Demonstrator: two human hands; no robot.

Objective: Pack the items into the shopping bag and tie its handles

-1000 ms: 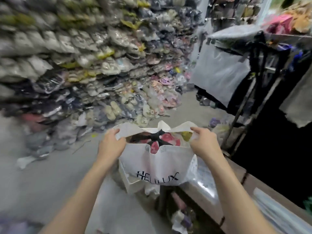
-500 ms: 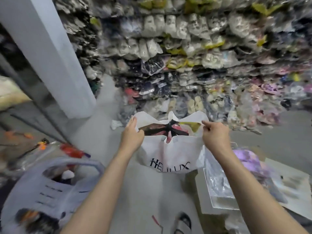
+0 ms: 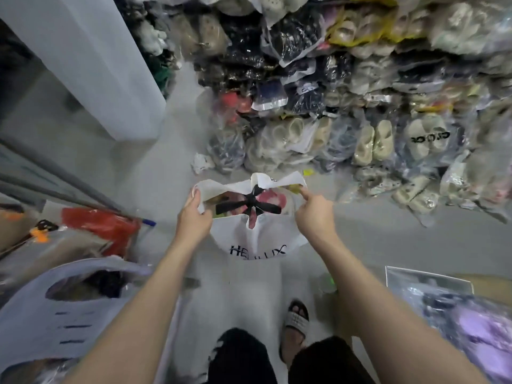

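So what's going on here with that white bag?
A person is holding a white bag up off the floor. The left hand pinches one side of its top edge and the right hand pinches the other. The bag is already packed with pink things, and black straps cross over the opening, seemingly knotted in the middle. Stacks of bagged slippers fill the wall behind.

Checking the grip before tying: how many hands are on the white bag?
2. The left hand grips the left top edge of the white bag; the right hand pinches the right top edge. Neither is hidden.
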